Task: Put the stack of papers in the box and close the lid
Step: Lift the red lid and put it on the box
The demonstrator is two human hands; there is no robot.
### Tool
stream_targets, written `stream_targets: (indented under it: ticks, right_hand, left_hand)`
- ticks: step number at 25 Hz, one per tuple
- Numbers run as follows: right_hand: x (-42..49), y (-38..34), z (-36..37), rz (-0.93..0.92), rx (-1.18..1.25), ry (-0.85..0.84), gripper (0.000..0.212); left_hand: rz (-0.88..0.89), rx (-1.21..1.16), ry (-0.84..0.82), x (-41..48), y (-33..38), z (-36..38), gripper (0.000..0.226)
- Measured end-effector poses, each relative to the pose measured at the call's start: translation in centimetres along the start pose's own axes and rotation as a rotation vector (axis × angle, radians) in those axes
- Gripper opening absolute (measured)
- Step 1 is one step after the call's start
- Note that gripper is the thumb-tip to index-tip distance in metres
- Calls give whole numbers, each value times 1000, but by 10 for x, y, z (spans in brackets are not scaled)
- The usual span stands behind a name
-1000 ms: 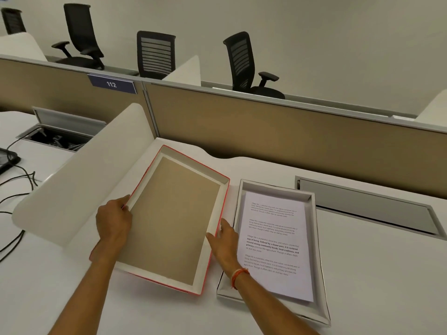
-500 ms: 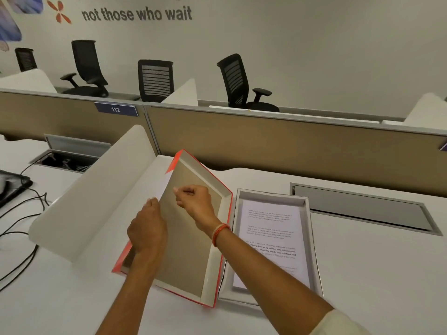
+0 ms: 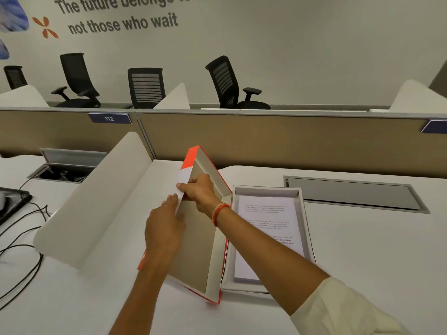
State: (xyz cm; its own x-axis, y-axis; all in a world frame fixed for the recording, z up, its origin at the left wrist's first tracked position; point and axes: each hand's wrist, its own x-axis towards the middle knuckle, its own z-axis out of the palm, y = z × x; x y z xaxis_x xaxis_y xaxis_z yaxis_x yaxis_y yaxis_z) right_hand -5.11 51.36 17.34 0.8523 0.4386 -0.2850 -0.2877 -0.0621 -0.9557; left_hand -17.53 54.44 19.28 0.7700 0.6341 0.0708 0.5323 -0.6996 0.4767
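Both hands (image 3: 183,209) on tilted lid (image 3: 205,238)

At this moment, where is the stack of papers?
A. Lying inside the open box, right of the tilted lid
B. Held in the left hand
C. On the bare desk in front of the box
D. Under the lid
A: the stack of papers lies flat inside the box, while both the left hand and right hand grip the tilted lid beside it.
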Motion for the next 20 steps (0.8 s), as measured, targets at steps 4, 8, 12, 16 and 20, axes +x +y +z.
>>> stream_targets:
  ticks: [4, 8, 12, 16, 20]
  right_hand:
    - [-5, -1, -30, 46, 78, 24, 25]
    - [-19, -6, -62, 62, 156, 49, 19]
    - [-41, -15, -94, 79, 209, 27, 35]
    - [-63, -24, -129, 48, 322, -66, 35]
    - [-76, -26, -160, 39, 441, -118, 30]
  left_hand:
    - [-60, -436, -136, 12, -26, -28, 49]
    - [-118, -715, -260, 21, -57, 7, 46]
    - [-173, -761, -340, 17, -73, 67, 44]
    - [-231, -876, -433, 14, -69, 109, 52]
    - [-443, -1169, -723, 18, -69, 138, 58]
